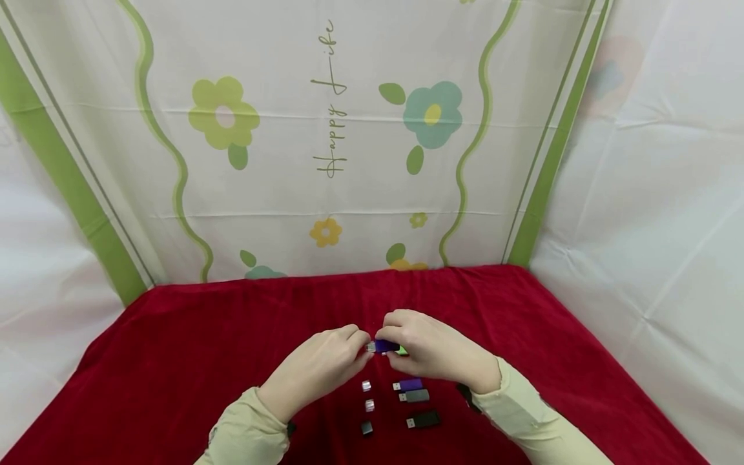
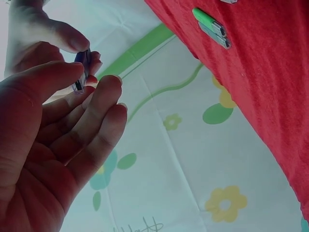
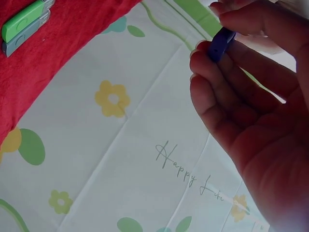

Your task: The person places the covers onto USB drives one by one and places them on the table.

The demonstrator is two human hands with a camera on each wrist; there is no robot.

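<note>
Both hands meet over the red cloth around one dark blue USB stick (image 1: 386, 346). My right hand (image 1: 433, 345) pinches its body between thumb and fingers, as the blue body (image 3: 220, 44) in the right wrist view also shows. At the stick's connector end, my left hand (image 1: 320, 358) pinches a clear cap (image 2: 78, 87) between thumb and forefinger. How far the cap sits over the connector is hard to tell. Beyond the hands lie a green USB stick (image 3: 21, 23) and a grey-blue one (image 3: 24, 40), side by side; the head view mostly hides them.
Nearer me on the red cloth (image 1: 203, 361) lie a purple USB stick (image 1: 411, 385), a grey one (image 1: 416, 396) and a black one (image 1: 427, 419). Left of them are two clear caps (image 1: 366, 385) and a dark cap (image 1: 366, 427). A flower-printed curtain (image 1: 279, 161) stands behind.
</note>
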